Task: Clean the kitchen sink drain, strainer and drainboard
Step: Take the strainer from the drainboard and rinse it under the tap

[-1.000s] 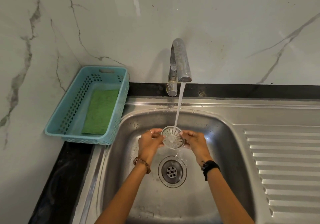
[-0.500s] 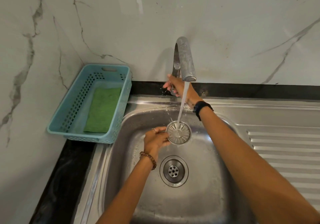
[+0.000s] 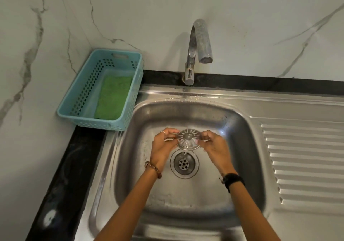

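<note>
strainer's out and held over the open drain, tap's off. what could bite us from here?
1. Both hands, left hand and right hand, pinch the wet strainer only by its rim, so it could slip and drop into the sink.
2. The drain sits uncovered right below, so any loosened debris may wash straight down.
3. The green scrub pad lies in the basket, out of hand; fetching it would leave a one-handed grip.
</note>
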Available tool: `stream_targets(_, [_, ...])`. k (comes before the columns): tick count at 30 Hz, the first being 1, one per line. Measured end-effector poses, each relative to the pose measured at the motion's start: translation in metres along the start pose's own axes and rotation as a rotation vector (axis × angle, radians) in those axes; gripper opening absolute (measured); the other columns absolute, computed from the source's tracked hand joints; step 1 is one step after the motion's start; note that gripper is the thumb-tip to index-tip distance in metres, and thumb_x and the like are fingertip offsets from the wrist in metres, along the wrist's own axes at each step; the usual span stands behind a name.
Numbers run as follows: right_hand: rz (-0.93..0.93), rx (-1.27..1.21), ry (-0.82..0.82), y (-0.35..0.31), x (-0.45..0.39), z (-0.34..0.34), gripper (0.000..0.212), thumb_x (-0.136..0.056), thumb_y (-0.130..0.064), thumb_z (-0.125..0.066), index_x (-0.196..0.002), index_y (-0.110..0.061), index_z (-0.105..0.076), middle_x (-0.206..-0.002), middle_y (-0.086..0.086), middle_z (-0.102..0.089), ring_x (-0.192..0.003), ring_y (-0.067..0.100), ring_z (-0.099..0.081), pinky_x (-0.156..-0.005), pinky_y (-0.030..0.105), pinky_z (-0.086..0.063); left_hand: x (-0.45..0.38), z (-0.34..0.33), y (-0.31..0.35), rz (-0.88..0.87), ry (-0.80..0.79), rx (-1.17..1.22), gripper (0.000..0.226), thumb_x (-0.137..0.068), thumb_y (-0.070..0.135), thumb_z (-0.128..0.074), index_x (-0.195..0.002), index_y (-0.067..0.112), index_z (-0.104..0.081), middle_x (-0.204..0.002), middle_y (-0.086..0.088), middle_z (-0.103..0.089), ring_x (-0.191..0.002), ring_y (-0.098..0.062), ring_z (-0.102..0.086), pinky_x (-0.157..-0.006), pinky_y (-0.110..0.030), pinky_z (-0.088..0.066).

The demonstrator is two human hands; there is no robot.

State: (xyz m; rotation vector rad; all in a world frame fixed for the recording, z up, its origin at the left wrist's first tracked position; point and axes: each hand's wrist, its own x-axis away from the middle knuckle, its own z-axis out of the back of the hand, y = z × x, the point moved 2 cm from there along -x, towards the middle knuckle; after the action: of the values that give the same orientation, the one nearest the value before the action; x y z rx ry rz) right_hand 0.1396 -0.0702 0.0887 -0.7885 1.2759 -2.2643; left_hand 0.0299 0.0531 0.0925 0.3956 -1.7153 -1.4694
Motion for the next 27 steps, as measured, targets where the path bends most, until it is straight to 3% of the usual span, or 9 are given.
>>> stream_targets(4, [0.179, 0.156, 0.186, -0.011, 0.028, 0.008, 0.011, -0.083, -0.014, -0.066, -0.082, -0.024, -0.063, -0.079, -0.012, -0.064, -0.072, 0.002, -0.06, -0.063, 0.01, -0.045, 0.019, 0.0, -0.005, -0.173, -0.014, -0.107, 0.033, -0.076, -0.005, -0.065, -0.084, 0.027, -0.062, -0.092, 0.009, -0.067, -0.095, -0.013, -0.062, -0.088, -0.024, -0.05])
stream_targets(8, [0.471, 0.392, 0.375, -0.026, 0.054, 0.017, 0.015, -0.081, -0.009, -0.065, -0.091, -0.021, -0.065, -0.089, -0.007, -0.062, -0.078, 0.009, -0.056, -0.067, 0.02, -0.047, 0.028, 0.012, -0.009, -0.373, -0.003, -0.482, 0.058, -0.076, 0.012, -0.072, -0.125, 0.031, -0.049, -0.124, 0.021, -0.049, -0.117, 0.006, -0.04, -0.1, -0.007, -0.028])
stream_targets(11, [0.501, 0.524, 0.318, -0.027, 0.057, 0.014, 0.014, -0.081, -0.007, -0.066, -0.092, -0.016, -0.067, -0.09, -0.001, -0.064, -0.08, 0.016, -0.06, -0.065, 0.026, -0.051, 0.031, 0.016, -0.013, -0.429, -0.014, -0.743, 0.078, -0.076, 0.017, -0.072, -0.14, 0.032, -0.03, -0.142, 0.013, -0.038, -0.133, -0.005, -0.028, -0.109, -0.016, -0.019])
stream_targets(15, [0.492, 0.623, 0.25, -0.014, 0.054, 0.001, 0.011, -0.082, -0.008, -0.066, -0.093, -0.013, -0.066, -0.09, 0.002, -0.063, -0.076, 0.016, -0.058, -0.059, 0.025, -0.052, 0.026, 0.018, -0.037, -0.324, -0.105, -0.996, 0.087, -0.079, 0.018, -0.069, -0.145, 0.033, -0.015, -0.155, 0.001, -0.02, -0.143, -0.017, -0.015, -0.116, -0.033, -0.02])
stream_targets(19, [0.233, 0.463, 0.205, 0.02, 0.038, -0.012, 0.01, -0.089, -0.011, -0.057, -0.097, -0.01, -0.063, -0.096, 0.004, -0.054, -0.068, 0.012, -0.049, -0.054, 0.006, -0.033, 0.015, 0.021, -0.076, -0.046, -0.302, -1.174, 0.087, -0.082, 0.016, -0.066, -0.146, 0.028, -0.01, -0.157, -0.003, -0.009, -0.145, -0.021, -0.008, -0.118, -0.04, -0.018])
stream_targets(23, [-0.066, 0.316, 0.209, 0.059, 0.017, -0.028, 0.008, -0.088, -0.004, -0.057, -0.095, -0.008, -0.055, -0.09, 0.009, -0.058, -0.071, 0.017, -0.052, -0.049, 0.009, -0.032, 0.003, 0.016, -0.109, 0.051, -0.426, -1.296, 0.093, -0.083, 0.017, -0.066, -0.147, 0.025, 0.0, -0.158, -0.003, -0.003, -0.145, -0.021, -0.008, -0.118, -0.041, -0.016])
stream_targets(27, [-0.239, 0.29, 0.142, 0.085, 0.005, -0.049, 0.012, -0.089, 0.002, -0.049, -0.086, -0.009, -0.045, -0.082, 0.009, -0.056, -0.072, 0.023, -0.054, -0.054, 0.025, -0.039, -0.006, 0.009, -0.126, 0.041, -0.508, -1.476, 0.103, -0.078, 0.022, -0.07, -0.145, 0.031, 0.008, -0.158, -0.004, 0.006, -0.145, -0.025, -0.005, -0.116, -0.046, -0.011])
